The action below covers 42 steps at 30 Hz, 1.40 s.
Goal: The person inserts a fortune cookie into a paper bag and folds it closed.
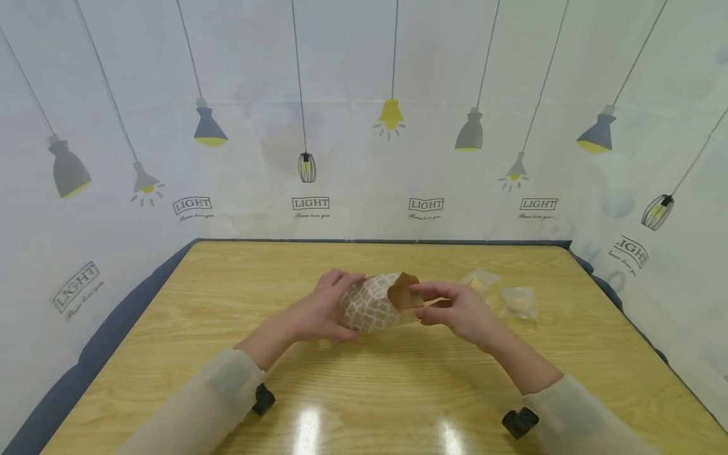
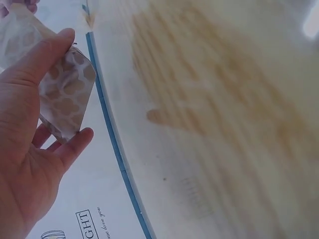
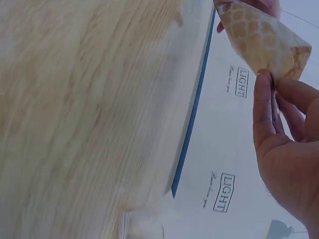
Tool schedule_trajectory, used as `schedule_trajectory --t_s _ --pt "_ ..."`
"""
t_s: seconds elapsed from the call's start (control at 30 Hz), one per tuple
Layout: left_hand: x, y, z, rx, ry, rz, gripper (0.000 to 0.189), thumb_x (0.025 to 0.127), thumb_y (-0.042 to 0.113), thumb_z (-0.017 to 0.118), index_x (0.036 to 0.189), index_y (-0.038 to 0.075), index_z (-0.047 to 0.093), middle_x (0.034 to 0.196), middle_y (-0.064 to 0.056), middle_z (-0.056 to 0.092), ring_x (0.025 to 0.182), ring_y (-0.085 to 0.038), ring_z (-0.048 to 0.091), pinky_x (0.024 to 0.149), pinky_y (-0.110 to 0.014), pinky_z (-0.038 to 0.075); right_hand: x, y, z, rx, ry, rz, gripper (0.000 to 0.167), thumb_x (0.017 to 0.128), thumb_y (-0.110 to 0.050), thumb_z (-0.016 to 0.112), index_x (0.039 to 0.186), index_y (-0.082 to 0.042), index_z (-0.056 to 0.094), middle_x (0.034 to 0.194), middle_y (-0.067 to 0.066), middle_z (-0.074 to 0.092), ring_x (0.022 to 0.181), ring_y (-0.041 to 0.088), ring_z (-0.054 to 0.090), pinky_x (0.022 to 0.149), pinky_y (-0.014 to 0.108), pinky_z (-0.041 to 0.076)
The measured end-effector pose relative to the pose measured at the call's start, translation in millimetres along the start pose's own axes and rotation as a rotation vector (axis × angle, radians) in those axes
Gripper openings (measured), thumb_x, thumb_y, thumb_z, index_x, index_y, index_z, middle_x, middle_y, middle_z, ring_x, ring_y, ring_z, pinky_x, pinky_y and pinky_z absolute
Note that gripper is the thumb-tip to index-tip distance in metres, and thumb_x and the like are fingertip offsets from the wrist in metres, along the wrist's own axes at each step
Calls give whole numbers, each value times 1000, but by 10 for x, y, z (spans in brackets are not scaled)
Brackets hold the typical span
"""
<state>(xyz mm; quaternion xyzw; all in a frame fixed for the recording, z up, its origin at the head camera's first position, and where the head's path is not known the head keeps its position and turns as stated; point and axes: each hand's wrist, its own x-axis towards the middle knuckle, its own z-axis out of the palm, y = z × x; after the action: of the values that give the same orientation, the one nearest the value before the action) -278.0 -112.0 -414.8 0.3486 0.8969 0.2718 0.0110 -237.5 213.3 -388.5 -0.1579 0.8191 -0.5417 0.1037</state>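
A paper bag (image 1: pixel 371 304) with a white lattice pattern lies on its side between the two hands, over the middle of the table. Its plain brown inside shows at the right end, where a flap folds back. My left hand (image 1: pixel 328 308) grips the bag's left end, thumb on the near side and fingers on the far side. In the left wrist view the thumb and fingers of the left hand (image 2: pixel 35 134) span that patterned end. At the bag's right end, my right hand (image 1: pixel 457 311) pinches the paper edge. The right wrist view shows the fingertips of the right hand (image 3: pixel 286 124) at the bag's edge.
Two small clear packets, one with yellowish contents (image 1: pixel 480 281) and one paler (image 1: pixel 519 302), lie just beyond the right hand. The wooden table (image 1: pixel 256 272) ends at a dark blue edge against a white wall sheet (image 1: pixel 352 82) printed with lamps.
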Motion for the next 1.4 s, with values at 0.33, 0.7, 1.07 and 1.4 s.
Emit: schedule_trajectory --t_s 0.33,0.7,1.07,1.4 --pt "-22 4 -13 -5 1 -22 116 77 29 102 168 10 34 154 -20 43 143 -38 44 122 -62 48 -285 281 -591 -106 34 27 44 107 -24 74 146 -5 69 143 29 68 108 14 76 88 38 67" --pt "-71 -9 -31 -27 4 -43 112 78 25 101 167 11 36 154 -20 43 143 -40 43 121 -63 47 -507 591 -1033 -277 41 129 41 109 -26 69 145 -7 69 149 22 65 111 22 72 85 36 64" --pt "-85 -32 1 -49 -3 -37 111 79 26 101 168 11 35 154 -20 42 144 -38 43 122 -63 46 -478 698 -981 -282 -40 194 42 107 -24 72 145 -6 69 150 31 60 132 46 65 86 38 61" --pt "-82 -27 -22 -41 -14 -48 110 81 27 100 169 13 35 156 -19 41 145 -37 42 122 -62 47 -406 670 -913 -313 -65 205 40 105 -29 76 140 -11 71 154 31 57 138 50 58 89 43 59"
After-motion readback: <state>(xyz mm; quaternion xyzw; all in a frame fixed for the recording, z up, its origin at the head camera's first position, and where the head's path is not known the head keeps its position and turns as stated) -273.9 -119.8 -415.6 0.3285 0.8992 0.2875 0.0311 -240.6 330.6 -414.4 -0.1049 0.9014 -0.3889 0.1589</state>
